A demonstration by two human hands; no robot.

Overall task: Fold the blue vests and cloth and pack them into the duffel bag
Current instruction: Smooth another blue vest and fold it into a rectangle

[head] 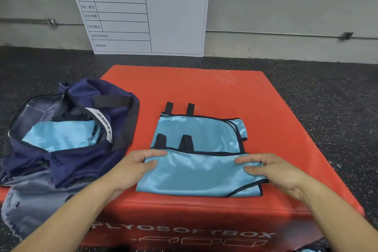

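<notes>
Vest: shiny light-blue mesh vest with black trim (199, 156), near edge of red foam plyo box (204, 88).
Hands: left hand (135, 166) and right hand (272, 172) pinch folded edge.
Bag: navy fabric duffel bag (81, 149), open, left edge.
Advice: align corners, flatten crease.

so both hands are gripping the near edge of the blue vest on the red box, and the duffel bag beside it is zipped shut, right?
One thing is wrong: the duffel bag is not zipped shut. The head view shows it open, with light blue fabric already inside. The rest stands: left hand and right hand have their grip on the blue vest on the red box.
</notes>
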